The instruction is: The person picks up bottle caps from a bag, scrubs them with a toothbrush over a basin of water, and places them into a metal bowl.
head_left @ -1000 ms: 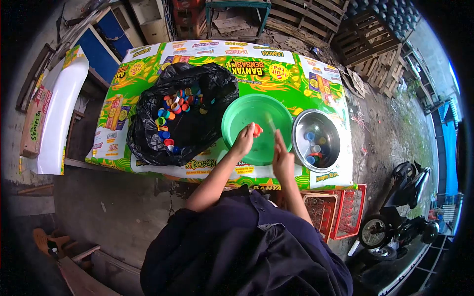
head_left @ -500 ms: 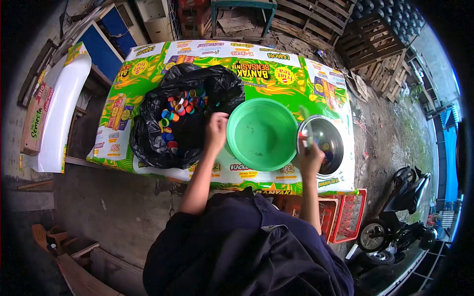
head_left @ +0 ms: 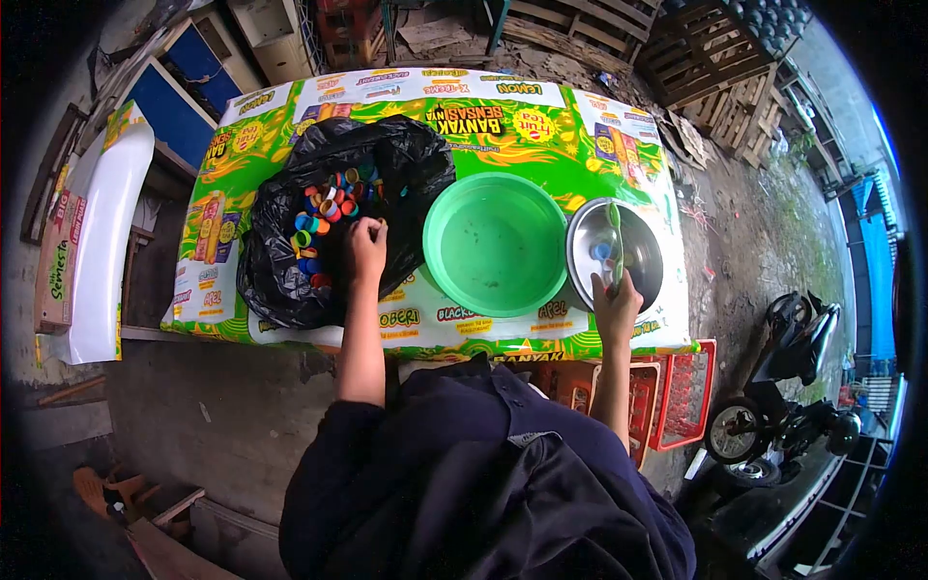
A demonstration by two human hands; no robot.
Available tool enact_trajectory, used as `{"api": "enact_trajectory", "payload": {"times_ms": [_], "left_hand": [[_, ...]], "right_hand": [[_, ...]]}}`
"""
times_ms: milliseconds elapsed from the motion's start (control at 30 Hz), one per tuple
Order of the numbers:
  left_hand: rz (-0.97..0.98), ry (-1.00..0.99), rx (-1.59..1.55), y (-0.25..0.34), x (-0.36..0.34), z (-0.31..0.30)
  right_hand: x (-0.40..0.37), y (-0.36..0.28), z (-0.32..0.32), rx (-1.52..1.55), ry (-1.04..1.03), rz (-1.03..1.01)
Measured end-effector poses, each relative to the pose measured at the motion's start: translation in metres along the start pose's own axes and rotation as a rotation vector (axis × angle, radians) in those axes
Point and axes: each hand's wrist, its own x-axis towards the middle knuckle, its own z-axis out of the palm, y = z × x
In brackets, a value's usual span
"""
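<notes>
My left hand [head_left: 367,249] is over the black plastic bag [head_left: 266,275], its fingers pinched together beside the pile of bottle caps [head_left: 331,208]. Whatever sits between those fingertips is too small to make out. The caps are red, blue, orange and green. My right hand [head_left: 619,302] grips a slim green toothbrush [head_left: 616,232], held upright above the near side of a steel bowl [head_left: 650,242]. A few small round things, one bluish [head_left: 601,251], show in that bowl. Between my hands stands a green plastic basin [head_left: 435,222] with dark specks at its bottom.
A printed green, yellow and white sheet [head_left: 541,338] covers the table. Red crates [head_left: 684,406] stand below its near right edge. A cardboard box [head_left: 63,256] lies at the left. Wooden pallets [head_left: 696,53] and a motorcycle [head_left: 773,416] are to the right.
My left hand has moved left from the basin's rim to over the caps in the bag. My right hand stays at the steel bowl with the toothbrush, now less blurred. The view has shifted slightly.
</notes>
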Motion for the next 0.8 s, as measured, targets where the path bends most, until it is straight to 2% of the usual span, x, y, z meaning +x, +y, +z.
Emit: {"api": "enact_trajectory", "payload": {"times_ms": [67, 133, 200, 300, 433, 533, 733, 800], "left_hand": [[-0.09, 0.057, -0.243, 0.008, -0.014, -0.008], [-0.141, -0.008, -0.252, 0.067, -0.018, -0.036], [0.085, -0.012, -0.355, 0.097, -0.017, -0.028], [0.26, -0.388, -0.345, 0.135, -0.015, -0.004], [0.39, -0.678, -0.119, 0.144, -0.015, 0.044], [0.422, -0.755, -0.06, 0.142, -0.017, 0.064], [0.433, -0.806, -0.041, 0.14, -0.026, 0.08], [0.486, -0.765, -0.051, 0.139, -0.027, 0.084]], "right_hand": [[-0.002, 0.003, 0.0, 0.016, 0.007, -0.03], [-0.005, 0.001, 0.0, 0.031, 0.006, -0.033], [-0.007, 0.002, 0.0, 0.019, -0.002, -0.052], [-0.009, -0.002, 0.0, 0.04, -0.006, -0.069], [-0.014, -0.005, -0.002, 0.051, 0.02, -0.118], [-0.02, -0.005, -0.009, 0.018, 0.001, -0.075], [-0.029, 0.0, -0.015, 0.021, -0.004, -0.016], [-0.029, -0.001, -0.017, 0.027, -0.001, -0.02]]}}
